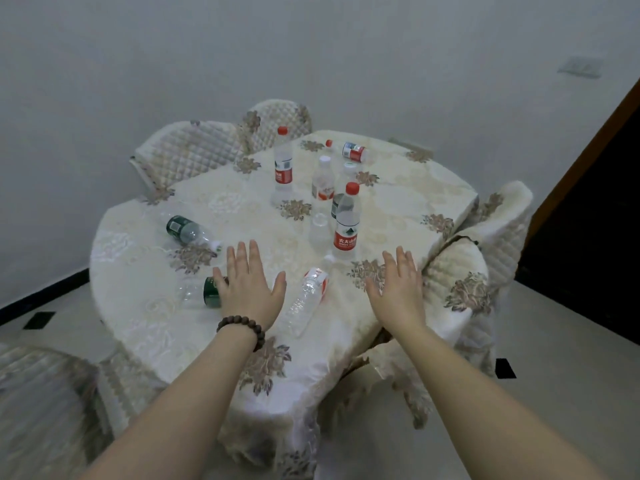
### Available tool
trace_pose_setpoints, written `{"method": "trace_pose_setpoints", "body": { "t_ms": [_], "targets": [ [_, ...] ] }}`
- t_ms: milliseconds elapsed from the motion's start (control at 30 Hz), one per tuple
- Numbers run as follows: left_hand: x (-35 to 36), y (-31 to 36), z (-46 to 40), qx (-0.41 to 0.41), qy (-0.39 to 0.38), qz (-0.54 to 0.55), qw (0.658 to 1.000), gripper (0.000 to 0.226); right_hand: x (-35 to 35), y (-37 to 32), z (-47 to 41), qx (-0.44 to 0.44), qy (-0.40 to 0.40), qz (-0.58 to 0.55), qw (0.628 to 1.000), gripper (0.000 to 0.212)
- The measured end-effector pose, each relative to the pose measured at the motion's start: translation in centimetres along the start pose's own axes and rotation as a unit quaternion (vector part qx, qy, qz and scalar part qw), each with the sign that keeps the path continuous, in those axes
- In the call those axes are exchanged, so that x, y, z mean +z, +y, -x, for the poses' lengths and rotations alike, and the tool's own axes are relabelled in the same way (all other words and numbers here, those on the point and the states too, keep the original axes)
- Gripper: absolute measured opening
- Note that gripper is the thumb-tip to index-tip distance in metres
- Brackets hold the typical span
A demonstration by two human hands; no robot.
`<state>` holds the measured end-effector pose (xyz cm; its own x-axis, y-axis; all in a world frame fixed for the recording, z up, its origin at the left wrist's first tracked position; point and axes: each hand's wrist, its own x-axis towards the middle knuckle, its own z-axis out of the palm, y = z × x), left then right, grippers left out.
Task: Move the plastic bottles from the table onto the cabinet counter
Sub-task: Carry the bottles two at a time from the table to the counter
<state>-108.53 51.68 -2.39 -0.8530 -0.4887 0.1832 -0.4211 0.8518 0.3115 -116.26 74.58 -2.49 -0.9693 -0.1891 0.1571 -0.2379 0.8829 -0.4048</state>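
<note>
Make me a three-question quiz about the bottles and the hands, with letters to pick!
1. Where is the lying bottle with the red and white label?
A. between the two hands
B. on a chair
C. on the floor

2. What colour is the cap of the nearest standing bottle?
A. blue
B. red
C. yellow

3. What are the hands doing?
A. both gripping bottles
B. both open, fingers spread, holding nothing
C. clenched in fists

Answers:
1 A: it lies on the tablecloth between the left hand and the right hand.
2 B: its cap is red.
3 B: both palms face down with fingers apart, and no bottle is grasped.
</note>
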Motion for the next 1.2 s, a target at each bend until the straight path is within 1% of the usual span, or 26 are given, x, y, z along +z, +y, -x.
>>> {"method": "trace_pose_setpoints", "body": {
  "t_ms": [200,400,500,600,700,767,867,967,1000,1033,1133,1200],
  "targets": [
    [3.5,3.6,-3.7,-0.046,0.004,-0.015,0.999,0.076,0.6,3.8,-7.6,-0.03,-0.016,-0.006,0.999,0.063],
    [6.9,8.5,-6.2,-0.107,-0.003,-0.01,0.994,0.076,2.1,7.3,-14.4,-0.075,-0.075,-0.013,0.994,0.064],
    [8.5,9.6,-6.4,-0.132,-0.004,-0.003,0.991,0.076,3.0,8.2,-16.6,-0.102,-0.102,-0.025,0.989,0.064],
    [9.6,9.5,-6.0,-0.141,-0.04,0.006,0.989,0.072,4.1,8.3,-18.2,-0.131,-0.122,-0.033,0.983,0.068],
    [10.7,9.5,-5.2,-0.177,-0.13,0.028,0.975,0.072,5.4,7.9,-19.3,-0.159,-0.135,-0.04,0.977,0.072],
    [11.8,9.5,-4.8,-0.196,-0.166,0.013,0.966,0.08,6.2,7.7,-19.8,-0.17,-0.14,-0.047,0.974,0.076],
    [13.1,9.2,-4.8,-0.203,-0.199,-0.032,0.958,0.098,7.0,7.5,-20.3,-0.175,-0.155,-0.059,0.971,0.084],
    [13.8,8.9,-5.4,-0.217,-0.216,-0.045,0.951,0.105,7.5,7.6,-20.8,-0.174,-0.167,-0.073,0.968,0.091],
    [14.1,8.9,-5.6,-0.227,-0.213,-0.046,0.949,0.103,7.6,7.6,-20.9,-0.173,-0.17,-0.078,0.967,0.092],
    [14.3,8.8,-5.7,-0.237,-0.204,-0.047,0.948,0.096,7.7,7.5,-21.0,-0.171,-0.171,-0.083,0.967,0.094],
    [14.7,8.8,-5.8,-0.249,-0.162,-0.051,0.953,0.064,8.0,7.3,-21.5,-0.168,-0.172,-0.099,0.966,0.097],
    [14.6,8.7,-5.6,-0.259,-0.136,-0.032,0.956,0.054,8.1,7.1,-21.8,-0.164,-0.172,-0.114,0.965,0.098]
  ]
}}
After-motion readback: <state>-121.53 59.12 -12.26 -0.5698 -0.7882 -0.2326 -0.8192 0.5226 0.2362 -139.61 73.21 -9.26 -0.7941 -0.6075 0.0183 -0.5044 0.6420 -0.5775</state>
